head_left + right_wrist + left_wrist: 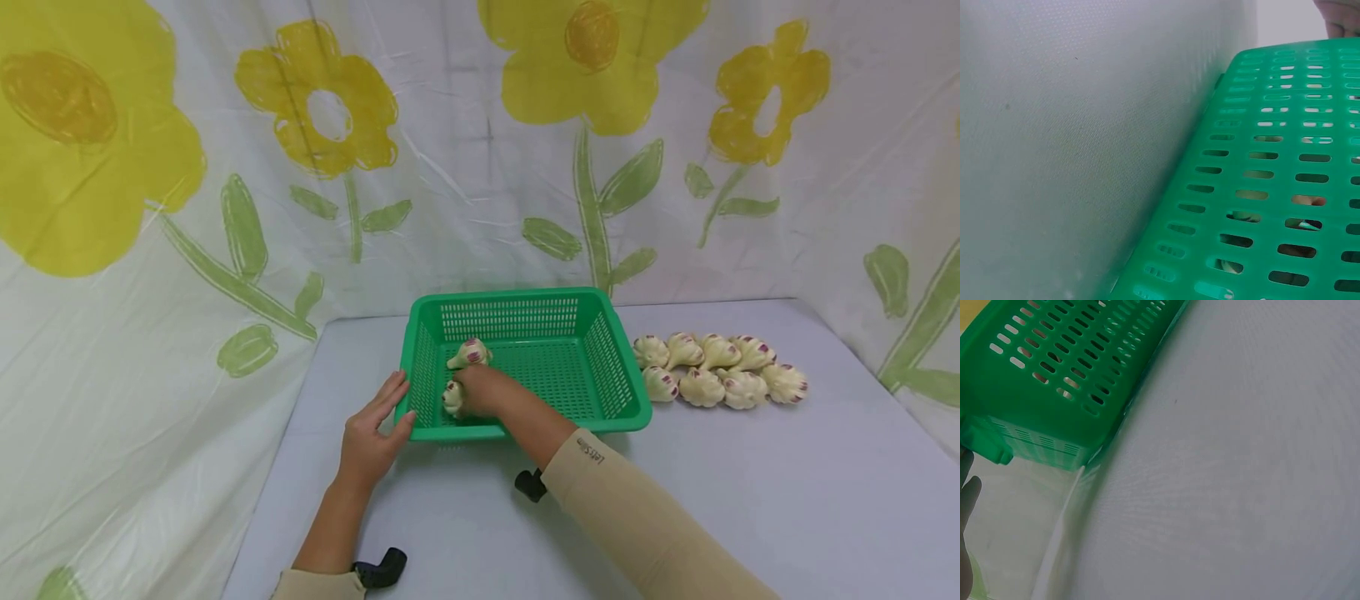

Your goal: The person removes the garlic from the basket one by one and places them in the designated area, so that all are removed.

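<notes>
A green plastic basket (517, 296) with slotted walls stands on the table. My left hand (371, 442) rests against its left rim near the front corner, fingers extended and thumb apart. Reaching inside over the front edge, my right hand (483, 392) has curled fingers around a garlic bulb (452, 400) at the left front. Behind that lies another garlic bulb (471, 353), pale with purple marks. In the left wrist view, the fingertips (967, 494) show below the basket corner. The basket wall (1272, 244) hides most of the right hand in the right wrist view.
Right of the basket, several garlic bulbs (702, 388) lie in two rows on the white-covered table (720, 475). A flower-printed curtain (450, 200) surrounds the table at the back and sides. Black devices (382, 568) are worn at the wrists.
</notes>
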Tool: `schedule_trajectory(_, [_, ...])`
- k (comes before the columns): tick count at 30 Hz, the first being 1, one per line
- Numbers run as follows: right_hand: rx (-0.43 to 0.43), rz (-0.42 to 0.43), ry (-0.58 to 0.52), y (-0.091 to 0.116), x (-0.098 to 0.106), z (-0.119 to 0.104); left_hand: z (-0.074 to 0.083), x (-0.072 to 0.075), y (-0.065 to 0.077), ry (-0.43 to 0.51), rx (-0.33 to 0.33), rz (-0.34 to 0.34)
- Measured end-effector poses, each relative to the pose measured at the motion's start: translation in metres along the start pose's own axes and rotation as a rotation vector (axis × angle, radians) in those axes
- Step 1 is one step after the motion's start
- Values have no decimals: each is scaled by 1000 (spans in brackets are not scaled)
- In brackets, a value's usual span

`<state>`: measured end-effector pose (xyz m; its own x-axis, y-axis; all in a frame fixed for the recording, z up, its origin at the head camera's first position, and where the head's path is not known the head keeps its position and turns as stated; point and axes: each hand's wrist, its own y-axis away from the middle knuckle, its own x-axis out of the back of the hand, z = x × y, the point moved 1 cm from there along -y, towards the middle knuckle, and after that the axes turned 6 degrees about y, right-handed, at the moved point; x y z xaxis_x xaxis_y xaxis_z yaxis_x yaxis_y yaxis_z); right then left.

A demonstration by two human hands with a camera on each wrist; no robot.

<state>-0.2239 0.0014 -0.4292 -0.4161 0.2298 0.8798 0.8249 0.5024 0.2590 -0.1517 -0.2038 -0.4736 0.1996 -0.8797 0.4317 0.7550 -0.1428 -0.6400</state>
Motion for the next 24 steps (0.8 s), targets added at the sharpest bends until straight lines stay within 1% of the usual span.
schedule_trajectory(2, [0, -2, -5, 1, 0, 0, 0, 0, 0, 4, -1, 2])
schedule_trajectory(5, [0, -2, -3, 1, 0, 1, -1, -1, 0, 7, -25, 14])
schedule_trajectory(8, [-1, 0, 3, 1, 0, 1, -3, -2, 0, 6, -33, 18])
schedule_trajectory(18, [-6, 0, 8, 1, 0, 1, -1, -1, -1, -4, -23, 13])
schedule_trajectory(20, [1, 12, -3, 0, 0, 2, -1, -1, 0, -4, -24, 15])
schedule_trajectory(24, [20, 71, -59, 0, 1, 2, -1, -1, 1, -4, -23, 17])
